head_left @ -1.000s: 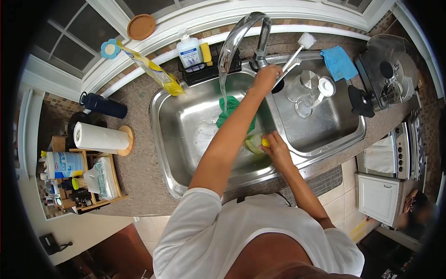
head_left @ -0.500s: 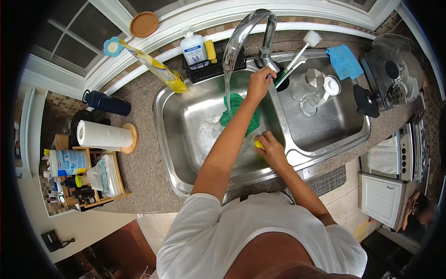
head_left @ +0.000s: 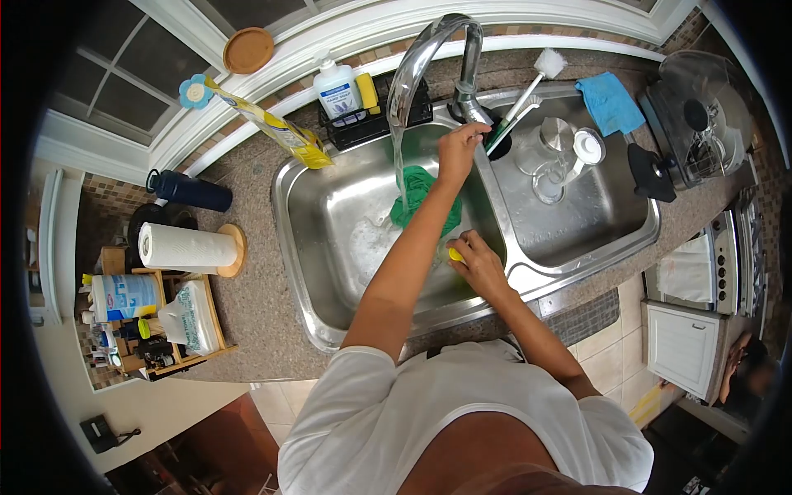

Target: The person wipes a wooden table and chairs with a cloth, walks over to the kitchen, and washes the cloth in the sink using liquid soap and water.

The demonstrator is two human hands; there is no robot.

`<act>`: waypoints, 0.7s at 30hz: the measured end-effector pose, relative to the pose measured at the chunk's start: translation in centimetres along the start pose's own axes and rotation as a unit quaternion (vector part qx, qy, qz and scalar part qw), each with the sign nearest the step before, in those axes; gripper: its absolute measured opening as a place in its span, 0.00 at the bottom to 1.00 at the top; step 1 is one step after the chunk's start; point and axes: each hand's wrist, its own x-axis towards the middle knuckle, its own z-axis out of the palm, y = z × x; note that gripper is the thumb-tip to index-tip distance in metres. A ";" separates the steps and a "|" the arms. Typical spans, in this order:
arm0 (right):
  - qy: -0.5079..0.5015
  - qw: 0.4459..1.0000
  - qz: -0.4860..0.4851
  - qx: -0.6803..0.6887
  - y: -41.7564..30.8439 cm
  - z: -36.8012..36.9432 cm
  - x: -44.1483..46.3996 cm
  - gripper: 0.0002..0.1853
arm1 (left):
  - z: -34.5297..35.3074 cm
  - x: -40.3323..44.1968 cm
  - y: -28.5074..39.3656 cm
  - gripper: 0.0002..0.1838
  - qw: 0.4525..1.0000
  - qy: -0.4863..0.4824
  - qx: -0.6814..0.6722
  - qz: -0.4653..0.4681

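My left hand [head_left: 459, 153] is closed on the faucet lever, which its fingers mostly hide. Water runs from the curved spout of the chrome faucet [head_left: 467, 82] into the left basin. In that basin, a bunched green mesh cloth [head_left: 418, 195] lies under the stream, partly behind my left forearm. My right hand [head_left: 481, 266] is low over the basin's right side, its fingers closed around a small yellow object [head_left: 454, 254]; its kind is hard to make out. White suds [head_left: 369, 244] lie on the basin floor.
The right basin [head_left: 577, 223] holds a clear glass pitcher [head_left: 540, 157] and a white-lidded piece [head_left: 587, 147]. Brushes [head_left: 528, 91] stand by the divider. A blue cloth [head_left: 610, 103] drapes the rim. Hand soap [head_left: 338, 91], a yellow bag [head_left: 289, 136] and paper towels [head_left: 186, 247] line the counter.
The view has shifted slightly. The water stream looks a little thinner. My left hand stays at the faucet lever, and my right hand keeps the yellow object in nearly the same place.
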 end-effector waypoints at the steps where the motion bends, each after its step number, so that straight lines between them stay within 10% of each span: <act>1: 0.000 1.000 -0.001 0.001 0.0 0.1 0.0 0.18 | 0.3 0.2 -0.1 0.14 1.000 0.007 0.016 0.018; 8: 0.005 1.000 -0.002 0.012 0.5 0.0 -0.2 0.18 | 3.4 2.8 0.9 0.15 0.964 -0.021 0.216 0.155; 21: 0.012 1.000 0.008 0.019 0.3 0.0 -0.2 0.20 | 5.6 3.6 1.0 0.21 0.935 -0.133 0.309 0.113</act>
